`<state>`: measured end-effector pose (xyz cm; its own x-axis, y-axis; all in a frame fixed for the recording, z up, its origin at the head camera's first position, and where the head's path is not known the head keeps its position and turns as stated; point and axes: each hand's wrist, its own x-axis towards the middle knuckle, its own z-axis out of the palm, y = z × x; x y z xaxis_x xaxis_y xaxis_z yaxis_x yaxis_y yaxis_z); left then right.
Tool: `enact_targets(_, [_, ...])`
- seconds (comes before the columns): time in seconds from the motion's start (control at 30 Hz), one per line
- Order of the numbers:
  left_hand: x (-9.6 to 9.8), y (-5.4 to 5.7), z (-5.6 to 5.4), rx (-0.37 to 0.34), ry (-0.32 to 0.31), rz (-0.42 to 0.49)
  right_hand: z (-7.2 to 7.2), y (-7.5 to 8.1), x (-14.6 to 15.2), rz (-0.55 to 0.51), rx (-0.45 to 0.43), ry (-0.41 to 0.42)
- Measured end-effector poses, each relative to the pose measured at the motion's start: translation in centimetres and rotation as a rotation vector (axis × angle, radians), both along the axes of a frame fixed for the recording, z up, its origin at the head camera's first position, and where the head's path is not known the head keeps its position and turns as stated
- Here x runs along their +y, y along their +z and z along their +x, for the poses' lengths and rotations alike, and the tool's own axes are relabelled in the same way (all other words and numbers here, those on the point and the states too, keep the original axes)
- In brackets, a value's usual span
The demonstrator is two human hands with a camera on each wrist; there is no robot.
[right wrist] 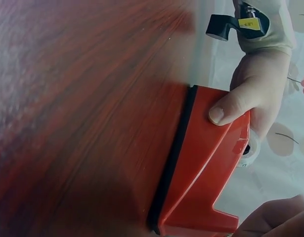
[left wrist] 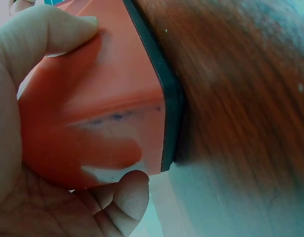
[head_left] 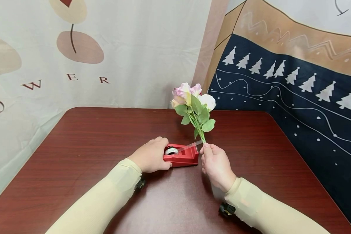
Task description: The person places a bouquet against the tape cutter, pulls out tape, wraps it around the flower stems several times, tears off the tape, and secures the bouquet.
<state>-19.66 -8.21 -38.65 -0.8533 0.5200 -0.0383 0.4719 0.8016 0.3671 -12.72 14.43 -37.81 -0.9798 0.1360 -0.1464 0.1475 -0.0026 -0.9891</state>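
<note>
A red tape dispenser (head_left: 182, 160) stands on the table, its dark base against the tabletop in the right wrist view. My left hand (head_left: 152, 155) grips its rear end, thumb on the near side and fingers round the far side. Inside sits a tape roll (head_left: 171, 150), from which a clear strip of tape (head_left: 190, 146) stretches up to the flower stems. My right hand (head_left: 217, 164) pinches the bottom of those stems just beyond the dispenser's front. The artificial flower bunch (head_left: 196, 105), with pink and white blooms and green leaves, leans slightly left above that hand.
The reddish-brown wooden table (head_left: 105, 130) carries all of this. Behind it hangs a pale printed cloth (head_left: 140, 58), and a navy cloth with white trees (head_left: 280, 94) covers the right side. Each wrist wears a small black camera (head_left: 227, 209).
</note>
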Motion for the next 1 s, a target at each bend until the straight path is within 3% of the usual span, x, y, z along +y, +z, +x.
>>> enact_targets(0.33, [-0.02, 0.07, 0.02, -0.004, 0.001, 0.007, -0.14, 0.17, -0.06, -0.161, -0.049, 0.003])
enact_targets(0.57, [-0.03, 0.02, 0.01, -0.003, 0.003, 0.010, -0.40, 0.58, 0.13, -0.301, -0.152, 0.057])
enact_targets(0.83, [-0.02, 0.01, 0.01, -0.004, 0.005, 0.009, -0.76, -0.07, 0.38, -0.059, -0.054, 0.032])
enact_targets(1.0, [-0.02, 0.09, 0.04, -0.010, 0.006, 0.005, -0.63, -0.15, 0.28, -0.031, -0.026, 0.001])
